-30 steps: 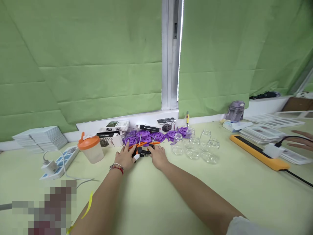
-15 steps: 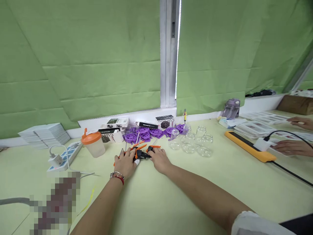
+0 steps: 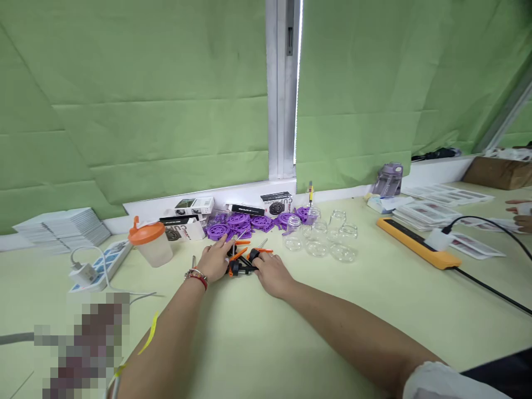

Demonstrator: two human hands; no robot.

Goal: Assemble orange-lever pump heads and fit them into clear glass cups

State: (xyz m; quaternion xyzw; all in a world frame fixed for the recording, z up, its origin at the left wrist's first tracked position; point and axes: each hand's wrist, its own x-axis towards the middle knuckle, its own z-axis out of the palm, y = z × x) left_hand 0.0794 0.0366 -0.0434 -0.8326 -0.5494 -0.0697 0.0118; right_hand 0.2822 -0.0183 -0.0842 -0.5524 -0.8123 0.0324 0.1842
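Both of my arms reach forward over a pale green table. My left hand lies flat with fingers stretched out, touching orange-and-black handled tools and reaching toward purple plastic discs. My right hand rests palm down on the right end of the same tool pile, fingers partly curled over a black handle. Whether it grips one is hidden.
Several clear glass jars stand right of the tools. An orange-lidded cup, a white power strip and small boxes sit to the left. An orange power strip with cable lies right, near another person's hand.
The view shifted left and down slightly. My left hand slid forward toward the purple discs and opened flatter. The other person's hands at right drew back toward the frame edge.
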